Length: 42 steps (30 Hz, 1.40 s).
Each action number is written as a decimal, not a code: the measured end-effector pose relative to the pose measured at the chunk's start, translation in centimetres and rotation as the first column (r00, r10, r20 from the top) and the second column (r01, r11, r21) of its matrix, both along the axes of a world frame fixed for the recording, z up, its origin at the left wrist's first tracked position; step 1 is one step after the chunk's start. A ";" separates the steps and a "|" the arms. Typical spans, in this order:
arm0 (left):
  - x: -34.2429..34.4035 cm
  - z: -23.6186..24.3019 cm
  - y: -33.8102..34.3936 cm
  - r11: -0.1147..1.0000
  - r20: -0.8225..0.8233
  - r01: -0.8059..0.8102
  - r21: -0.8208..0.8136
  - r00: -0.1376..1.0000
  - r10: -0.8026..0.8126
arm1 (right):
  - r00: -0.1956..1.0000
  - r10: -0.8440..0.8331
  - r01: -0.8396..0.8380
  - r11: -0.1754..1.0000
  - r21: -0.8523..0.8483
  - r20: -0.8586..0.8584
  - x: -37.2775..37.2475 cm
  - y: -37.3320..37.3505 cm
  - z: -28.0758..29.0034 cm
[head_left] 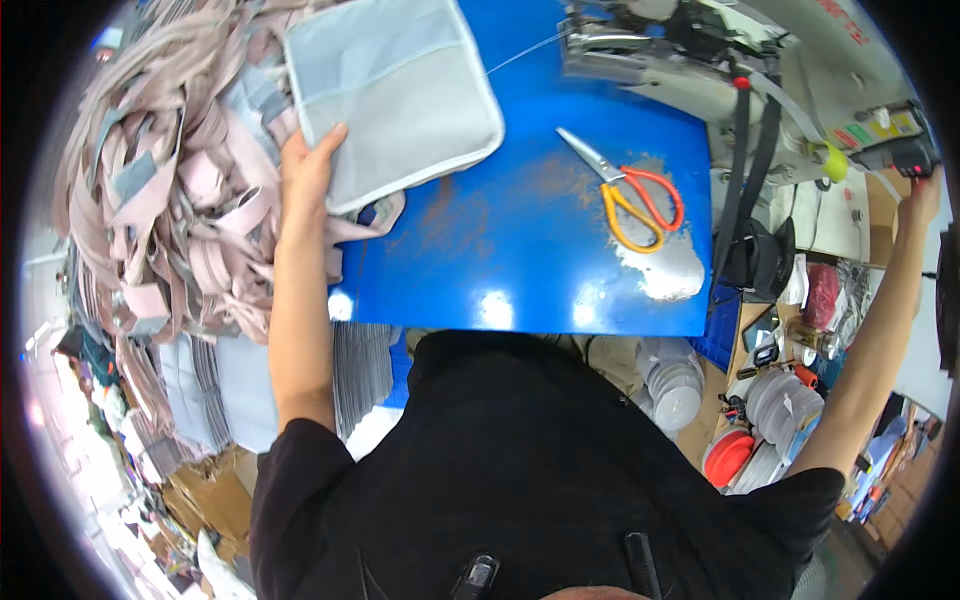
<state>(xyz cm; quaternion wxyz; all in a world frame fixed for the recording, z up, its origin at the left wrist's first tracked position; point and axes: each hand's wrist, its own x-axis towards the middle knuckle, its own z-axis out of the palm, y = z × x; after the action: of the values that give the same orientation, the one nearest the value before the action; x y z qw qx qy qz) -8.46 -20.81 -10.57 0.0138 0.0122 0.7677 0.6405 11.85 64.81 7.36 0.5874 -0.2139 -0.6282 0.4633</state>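
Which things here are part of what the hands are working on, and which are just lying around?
In hand:
left hand on the grey fabric pouch
right hand by the sewing machine

Lying about:
scissors
pile of pink straps
stacked grey panels
thread spools

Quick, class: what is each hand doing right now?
Left hand: open, fingers on the grey fabric pouch.
Right hand: raised far right, grip cannot be told.

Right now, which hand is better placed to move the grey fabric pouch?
Left. The left hand already rests on the grey pouch's edge; the right hand is far off beside the sewing machine.
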 end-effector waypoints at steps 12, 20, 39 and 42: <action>1.6 2.7 1.6 0.937 0.128 0.066 0.343 0.985 -0.117 | 0.109 0.270 -0.692 0.712 -0.122 0.957 3.1 -42.5 -15.5; 2.5 3.7 1.9 0.923 0.154 0.031 0.384 0.983 -0.098 | 0.053 0.671 -0.722 0.537 -0.436 0.739 1.8 -45.6 -15.7; 18.9 11.0 6.0 0.135 0.196 0.518 -0.845 0.535 -0.821 | 0.335 0.025 -0.634 0.746 0.205 0.942 3.9 -42.4 -18.1; 18.5 5.8 7.6 0.136 0.254 0.606 -0.784 0.512 -0.820 | 0.326 -0.007 -0.636 0.738 0.224 0.945 4.4 -42.2 -17.1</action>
<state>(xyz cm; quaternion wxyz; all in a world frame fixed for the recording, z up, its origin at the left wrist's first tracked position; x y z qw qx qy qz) 10.07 -13.21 -4.77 0.2311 0.4471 0.8554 0.1228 16.24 22.60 -9.73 0.0720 -0.1088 -0.9766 0.1710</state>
